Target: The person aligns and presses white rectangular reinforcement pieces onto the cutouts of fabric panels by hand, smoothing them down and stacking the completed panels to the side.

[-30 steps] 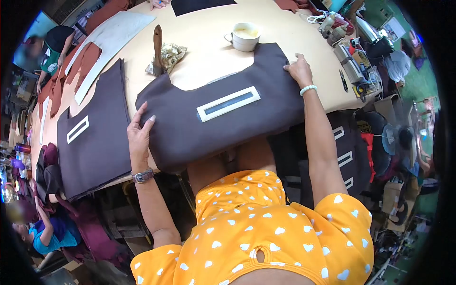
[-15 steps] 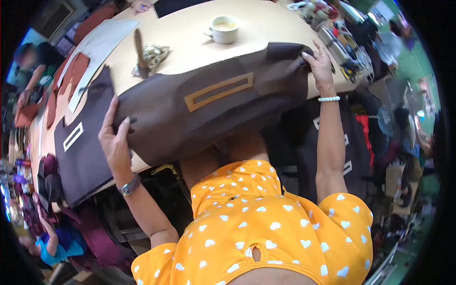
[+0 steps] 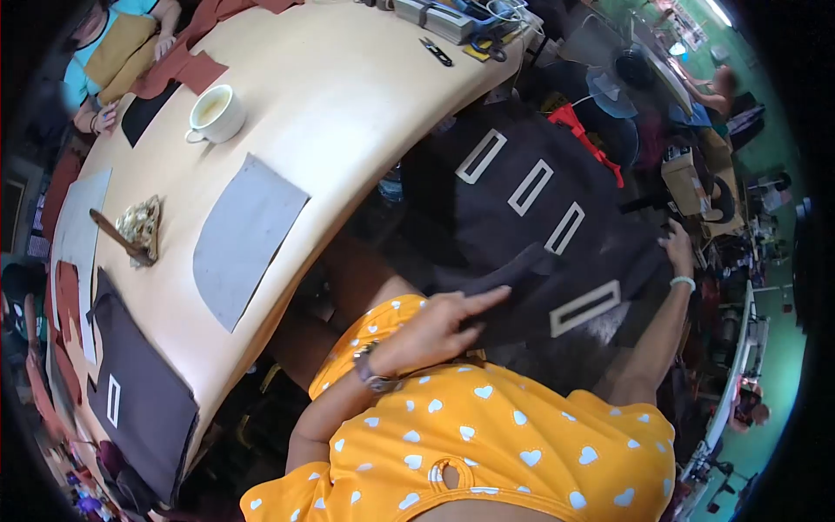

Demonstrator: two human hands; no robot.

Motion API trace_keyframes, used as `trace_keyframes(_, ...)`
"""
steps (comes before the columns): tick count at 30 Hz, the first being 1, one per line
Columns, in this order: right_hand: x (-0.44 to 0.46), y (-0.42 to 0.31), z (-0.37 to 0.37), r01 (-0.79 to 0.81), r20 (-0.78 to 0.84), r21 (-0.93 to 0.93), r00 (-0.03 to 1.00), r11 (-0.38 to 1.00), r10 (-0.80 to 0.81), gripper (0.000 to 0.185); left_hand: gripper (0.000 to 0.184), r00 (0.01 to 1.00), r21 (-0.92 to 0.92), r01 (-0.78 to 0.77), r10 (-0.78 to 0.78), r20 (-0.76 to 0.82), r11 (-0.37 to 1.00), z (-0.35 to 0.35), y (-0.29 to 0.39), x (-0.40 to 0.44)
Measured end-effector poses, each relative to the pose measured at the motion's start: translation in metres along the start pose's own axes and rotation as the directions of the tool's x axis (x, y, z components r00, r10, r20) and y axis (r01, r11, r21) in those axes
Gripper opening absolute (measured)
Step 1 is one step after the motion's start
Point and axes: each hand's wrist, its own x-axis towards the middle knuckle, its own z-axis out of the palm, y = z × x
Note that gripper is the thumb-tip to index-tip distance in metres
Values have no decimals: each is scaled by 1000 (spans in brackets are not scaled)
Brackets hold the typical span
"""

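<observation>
My right hand [image 3: 679, 250] is at the far edge of a dark leather panel [image 3: 639, 261], its fingers closed on that edge. The panel bears a pale rectangular frame [image 3: 584, 309] and lies over other dark panels [image 3: 444, 200] with similar pale frames, to the right of the table. My left hand [image 3: 435, 331] hovers in front of my body near the panel's closer edge. Its index finger is stretched out and the thumb is apart, with nothing between them. Whether its fingertip touches the leather I cannot tell.
On the table [image 3: 348, 78] are a grey pattern piece [image 3: 248, 239], a cup [image 3: 217, 115], a brush [image 3: 122, 237], thread snips [image 3: 437, 52] and another dark panel [image 3: 143, 391]. A co-worker [image 3: 122, 52] sits across. A red strap [image 3: 587, 143] hangs beyond the stack.
My view and body have turned right, from the table to the stacked panels. My left hand has let go of the leather it held. The grey pattern piece has come into sight.
</observation>
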Motion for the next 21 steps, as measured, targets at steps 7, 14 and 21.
trace_keyframes(7, 43, -51, 23, -180, -319, -467, 947, 866, 25, 53, 53, 937, 26, -213, 211, -280, 977, 34, -52, 53)
trace_keyframes(14, 166, -129, 175, 296, -484, -98, 820, 950, -305, 46, 58, 814, 239, 258, -77, -576, 936, 18, -125, 59)
trace_keyframes(21, 225, -215, 247, 312, -553, -88, 774, 946, -307, 47, 65, 661, -126, 351, -341, -668, 928, -24, -138, 77)
